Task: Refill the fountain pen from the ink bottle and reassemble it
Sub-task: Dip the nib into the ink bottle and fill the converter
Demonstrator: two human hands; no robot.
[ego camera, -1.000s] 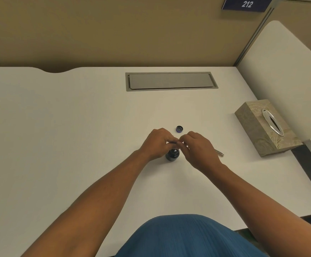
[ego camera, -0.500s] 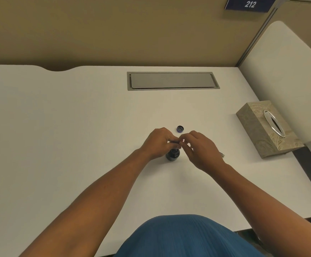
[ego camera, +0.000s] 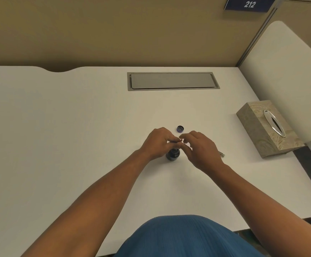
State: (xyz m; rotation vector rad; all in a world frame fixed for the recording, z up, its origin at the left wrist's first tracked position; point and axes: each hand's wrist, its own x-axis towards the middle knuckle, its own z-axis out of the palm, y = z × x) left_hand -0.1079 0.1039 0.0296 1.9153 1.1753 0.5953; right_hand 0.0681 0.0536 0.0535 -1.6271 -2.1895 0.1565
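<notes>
A small dark ink bottle stands open on the white desk, just below my two hands. Its round cap lies on the desk a little behind them. My left hand is closed on a thin pen part held above the bottle; the part itself is mostly hidden by my fingers. My right hand hovers beside it, fingers spread and slightly apart from the left fingertips. A silvery pen piece pokes out on the desk from behind my right hand.
A patterned tissue box sits at the right side of the desk. A grey cable hatch is set in the desk at the back. A white divider panel stands at the far right.
My right hand's fingers have let go and spread apart from the left fingertips, where earlier both hands pinched the pen part together. The bottle and cap have not moved.
</notes>
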